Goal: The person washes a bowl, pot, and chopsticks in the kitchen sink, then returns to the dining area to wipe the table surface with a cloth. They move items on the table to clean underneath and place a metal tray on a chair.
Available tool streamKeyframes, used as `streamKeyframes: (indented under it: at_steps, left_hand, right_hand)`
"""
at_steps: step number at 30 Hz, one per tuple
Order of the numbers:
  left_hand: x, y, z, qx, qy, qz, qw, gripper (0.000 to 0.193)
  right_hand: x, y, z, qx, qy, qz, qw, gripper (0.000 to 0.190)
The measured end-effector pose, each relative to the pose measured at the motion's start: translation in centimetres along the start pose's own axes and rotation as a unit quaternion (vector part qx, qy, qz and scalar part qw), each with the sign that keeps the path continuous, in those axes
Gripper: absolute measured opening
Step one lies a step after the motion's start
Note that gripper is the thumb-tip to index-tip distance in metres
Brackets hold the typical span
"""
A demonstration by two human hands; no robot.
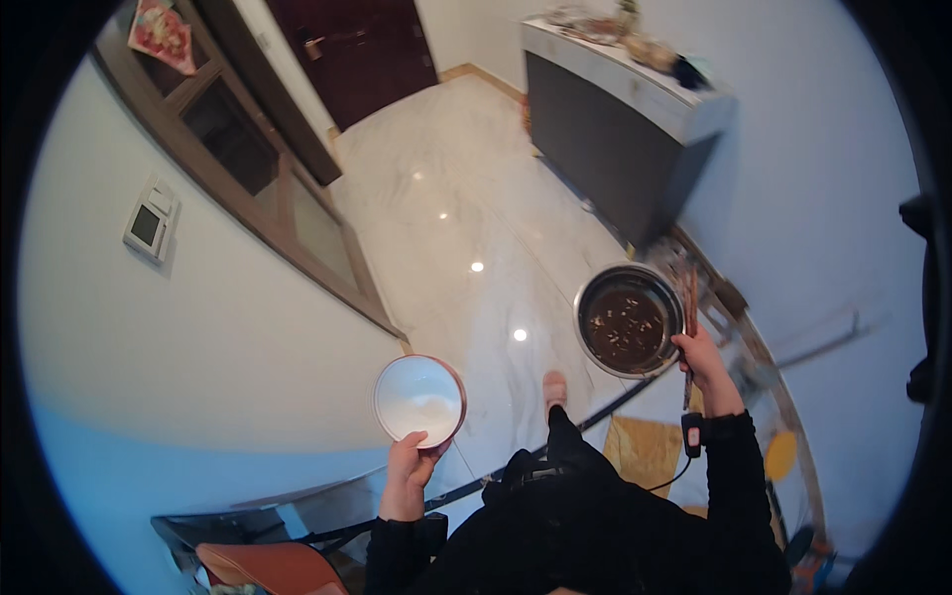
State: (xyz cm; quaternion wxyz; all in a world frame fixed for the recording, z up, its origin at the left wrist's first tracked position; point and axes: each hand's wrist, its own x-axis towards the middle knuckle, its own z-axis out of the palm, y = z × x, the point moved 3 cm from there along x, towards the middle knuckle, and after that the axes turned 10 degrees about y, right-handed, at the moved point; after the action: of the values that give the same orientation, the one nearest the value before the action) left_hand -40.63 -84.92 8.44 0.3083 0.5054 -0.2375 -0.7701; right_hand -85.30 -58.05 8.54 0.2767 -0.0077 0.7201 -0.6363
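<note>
My left hand [413, 465] grips the rim of a white-lined bowl [419, 398] with a reddish outside, the thumb over its near edge. Pale contents or a bare white inside show there; I cannot tell which. On the right, my right hand [701, 357] holds a round metal basin [629, 320] by its rim. Dark brown liquid with small pale bits lies in the basin. A pair of brown chopsticks [692, 305] is held upright in the picture against the basin's right side by the same hand. The two vessels are apart.
A grey cabinet [602, 134] with a cluttered white top stands ahead on the right. A brown framed sliding door [297, 253] lines the left wall, and a dark red door [357, 59] is at the far end. An orange chair [260, 569] is at lower left.
</note>
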Motion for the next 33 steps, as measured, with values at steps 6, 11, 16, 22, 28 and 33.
streamKeyframes:
  at_steps: [6,11,16,22,28,33]
  left_hand:
    - [3.7,8.5,10.3,0.058,0.032,0.022,0.998,0.057]
    - [4.4,16.8,17.2,0.076,0.057,0.037,0.995,0.059]
    - [3.7,25.7,19.2,0.019,0.124,0.066,0.990,0.060]
    - [1.3,33.8,20.7,-0.041,0.154,0.103,0.982,0.060]
    - [0.0,39.2,21.0,-0.057,0.198,0.143,0.968,0.054]
    - [-0.5,41.2,21.7,-0.075,0.224,0.177,0.955,0.053]
  right_hand:
    - [14.0,-8.9,8.9,-0.055,-0.066,0.025,0.996,0.023]
    - [24.4,-15.4,16.9,-0.090,-0.137,0.030,0.986,0.022]
    - [30.7,-18.3,26.1,-0.124,-0.185,0.006,0.975,0.019]
    - [34.9,-20.7,35.0,-0.157,-0.225,0.005,0.962,0.018]
    - [38.3,-20.8,41.3,-0.200,-0.269,0.015,0.942,0.018]
    - [40.3,-21.4,43.9,-0.204,-0.310,0.023,0.928,0.019]
